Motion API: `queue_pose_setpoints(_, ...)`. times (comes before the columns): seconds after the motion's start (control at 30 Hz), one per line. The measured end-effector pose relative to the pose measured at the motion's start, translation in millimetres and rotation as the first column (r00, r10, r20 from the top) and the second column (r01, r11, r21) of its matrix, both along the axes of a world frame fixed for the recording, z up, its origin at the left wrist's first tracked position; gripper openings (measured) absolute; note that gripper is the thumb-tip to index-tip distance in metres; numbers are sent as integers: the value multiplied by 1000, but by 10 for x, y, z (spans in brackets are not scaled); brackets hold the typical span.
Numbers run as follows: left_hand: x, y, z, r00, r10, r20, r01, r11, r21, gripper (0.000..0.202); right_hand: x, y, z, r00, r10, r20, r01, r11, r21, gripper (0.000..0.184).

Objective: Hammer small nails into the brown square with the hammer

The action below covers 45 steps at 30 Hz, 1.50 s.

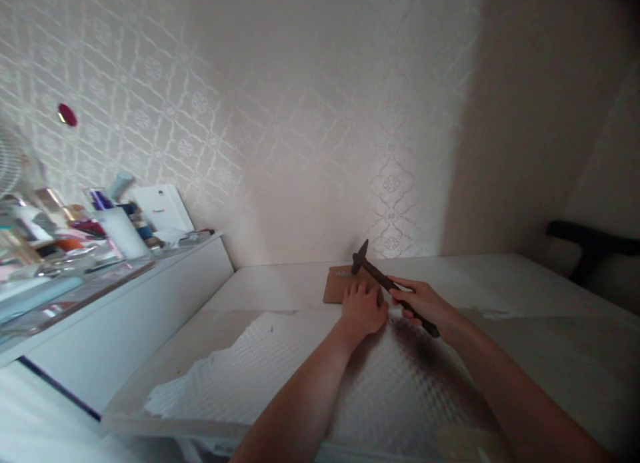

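My right hand is closed around the wooden handle of a hammer. The dark hammer head is at the far end, raised over the upper right edge of a brown piece of cardboard. My left hand lies on the cardboard's front part, fingers stretched forward and slightly apart. Small pale marks show on the cardboard near the hammer head, too small to make out. Beneath my forearms a white quilted-textured sheet covers part of the table.
On the left, a white cabinet carries bottles, a white cylinder, a white box and other small items. The patterned wall rises behind the table. A dark armrest-like shape stands at right. Part of a fan shows at far left.
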<state>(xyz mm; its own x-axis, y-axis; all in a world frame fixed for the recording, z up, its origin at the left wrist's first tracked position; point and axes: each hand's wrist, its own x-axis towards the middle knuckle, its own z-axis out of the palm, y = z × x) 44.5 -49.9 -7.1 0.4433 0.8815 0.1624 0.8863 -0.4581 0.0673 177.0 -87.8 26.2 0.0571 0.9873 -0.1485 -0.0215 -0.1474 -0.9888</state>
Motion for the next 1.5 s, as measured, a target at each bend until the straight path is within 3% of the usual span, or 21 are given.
queue_pose_setpoints(1.0,3,-5,19,1000,11,-16,-11,999,-32,53,2,-7,8,1000,-11,-6,11,1000,-4,50)
queue_pose_setpoints(1.27,-6,10,-3,1000,-2,0,2,1000,-14,53,15,13,6,994,-36,108,32,999,31,52)
queue_pose_setpoints(1.37,-9,16,-12,1000,-4,-3,3,1000,-20,54,88,58,-14,909,-152,388,106,985,138,52)
queue_pose_setpoints(1.5,-10,22,-21,1000,-17,2,17,1000,-15,54,319,44,-14,553,-324,768,183,946,267,48)
